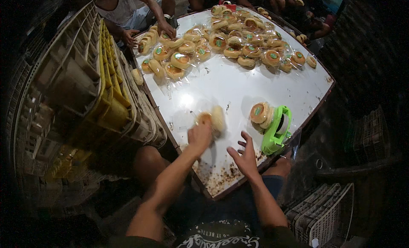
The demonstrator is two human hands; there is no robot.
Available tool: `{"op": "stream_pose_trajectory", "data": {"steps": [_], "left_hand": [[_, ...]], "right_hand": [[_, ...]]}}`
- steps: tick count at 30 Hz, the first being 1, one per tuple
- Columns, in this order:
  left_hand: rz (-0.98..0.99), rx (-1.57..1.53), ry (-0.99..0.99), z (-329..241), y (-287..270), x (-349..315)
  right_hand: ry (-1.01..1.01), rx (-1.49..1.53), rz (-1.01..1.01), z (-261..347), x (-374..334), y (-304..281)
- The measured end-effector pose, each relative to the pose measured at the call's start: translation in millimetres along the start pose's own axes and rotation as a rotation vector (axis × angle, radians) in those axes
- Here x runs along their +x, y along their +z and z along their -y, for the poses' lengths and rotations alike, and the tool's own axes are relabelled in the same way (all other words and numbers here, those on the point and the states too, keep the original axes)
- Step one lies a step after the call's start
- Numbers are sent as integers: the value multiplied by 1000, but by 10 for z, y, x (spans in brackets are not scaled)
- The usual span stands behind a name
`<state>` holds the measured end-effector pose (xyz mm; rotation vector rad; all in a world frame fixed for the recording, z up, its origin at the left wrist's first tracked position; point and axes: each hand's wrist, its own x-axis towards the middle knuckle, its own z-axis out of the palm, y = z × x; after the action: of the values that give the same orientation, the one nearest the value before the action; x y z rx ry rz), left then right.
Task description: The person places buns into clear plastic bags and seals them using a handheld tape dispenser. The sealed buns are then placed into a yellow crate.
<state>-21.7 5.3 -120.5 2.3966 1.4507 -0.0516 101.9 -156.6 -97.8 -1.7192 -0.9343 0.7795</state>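
Observation:
My left hand (200, 136) is closed at the near side of a bag of round buns (217, 119), which is smeared by motion. My right hand (246, 157) is held a little above the table's near part, fingers apart and nothing in them. Just beyond it stands a bright green tape dispenser (269, 140) with a roll in it. Leaning against the dispenser's left side is another clear-wrapped pack of buns (258, 113) with a small green label.
The white table (255, 88) has brown crumbs or stains at its near corner. Many bagged buns (251, 50) are heaped along its far side. Another person's hand (166, 29) reaches in at the far left. Stacked crates (111, 104) rise on the left; more crates (322, 209) stand at lower right.

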Motion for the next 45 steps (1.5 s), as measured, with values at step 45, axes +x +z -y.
{"op": "stream_pose_trajectory", "data": {"steps": [45], "left_hand": [[320, -1128, 79, -526, -224, -30]], "right_hand": [[91, 399, -104, 200, 371, -264]]}}
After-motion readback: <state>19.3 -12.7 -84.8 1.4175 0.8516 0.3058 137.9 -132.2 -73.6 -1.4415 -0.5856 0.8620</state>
